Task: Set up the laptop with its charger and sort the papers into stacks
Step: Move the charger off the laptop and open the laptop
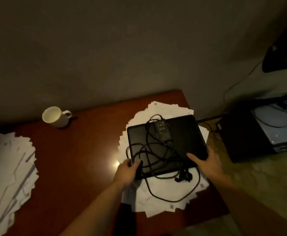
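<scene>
From the head camera I look down on a reddish-brown table [81,150] in dim light. My left hand [128,171] sits at about 6 o'clock of the view, fingers curled around the near-left corner of the closed black laptop [187,138], clamped on its edge with part of the cable caught under my fingers. My right hand [205,160] is at 4 o'clock of the laptop, thumb flat on the lid and the other fingers wrapped over the near-right corner, gripping it too. The laptop lies on a fanned stack of white papers [159,201] right of the table's centre. The charger brick [162,131] rests on the lid toward 12 o'clock, and its black cable [178,200] loops in tangles across the lid and spills onto the papers at 6 o'clock. A second spread of papers [8,167] lies at 9 o'clock, well apart from the laptop. A white mug [55,117] stands upright at 10 o'clock near the wall. Off the table at 3 o'clock sits a dark box-like device [244,140] with wires
</scene>
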Demonstrator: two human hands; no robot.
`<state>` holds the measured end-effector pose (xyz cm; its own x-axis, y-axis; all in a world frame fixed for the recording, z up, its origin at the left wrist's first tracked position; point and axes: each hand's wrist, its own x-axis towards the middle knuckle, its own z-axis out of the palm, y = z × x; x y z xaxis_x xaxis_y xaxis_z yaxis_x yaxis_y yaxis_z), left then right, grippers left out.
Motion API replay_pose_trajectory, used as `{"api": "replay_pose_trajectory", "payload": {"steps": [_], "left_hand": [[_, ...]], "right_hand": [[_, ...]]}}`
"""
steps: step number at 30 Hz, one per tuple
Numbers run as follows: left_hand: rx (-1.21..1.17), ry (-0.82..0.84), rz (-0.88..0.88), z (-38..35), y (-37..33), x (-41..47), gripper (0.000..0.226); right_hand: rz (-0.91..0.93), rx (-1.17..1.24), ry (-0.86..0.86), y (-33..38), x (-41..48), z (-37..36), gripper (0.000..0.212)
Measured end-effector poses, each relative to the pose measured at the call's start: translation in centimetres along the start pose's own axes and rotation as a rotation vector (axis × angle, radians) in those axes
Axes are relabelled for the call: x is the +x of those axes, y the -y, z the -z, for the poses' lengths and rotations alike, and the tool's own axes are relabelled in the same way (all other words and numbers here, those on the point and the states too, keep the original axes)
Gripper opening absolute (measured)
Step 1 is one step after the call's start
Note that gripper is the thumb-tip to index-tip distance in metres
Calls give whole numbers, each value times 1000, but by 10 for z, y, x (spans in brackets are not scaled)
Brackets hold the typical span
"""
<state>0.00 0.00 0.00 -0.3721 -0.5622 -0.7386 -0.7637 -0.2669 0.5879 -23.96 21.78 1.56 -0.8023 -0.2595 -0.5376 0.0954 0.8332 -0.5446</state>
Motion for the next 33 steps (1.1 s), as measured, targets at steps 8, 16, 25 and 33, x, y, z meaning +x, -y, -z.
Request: {"api": "replay_pose_trajectory", "payload": {"steps": [8,16,25,33], "left_hand": [[-333,-251,47,-16,-35,20,66],[-581,-277,193,-31,-48,36,74],[-670,-334,156,-2,-45,16,65],[-632,-469,114,64,-26,3,111]], "right_hand": [[56,-23,-25,42,25,-4,115],[55,2,-189,64,29,-14,91],[93,43,-197,87,6,-31,85],[145,101,-173,127,-27,-75,83]]}}
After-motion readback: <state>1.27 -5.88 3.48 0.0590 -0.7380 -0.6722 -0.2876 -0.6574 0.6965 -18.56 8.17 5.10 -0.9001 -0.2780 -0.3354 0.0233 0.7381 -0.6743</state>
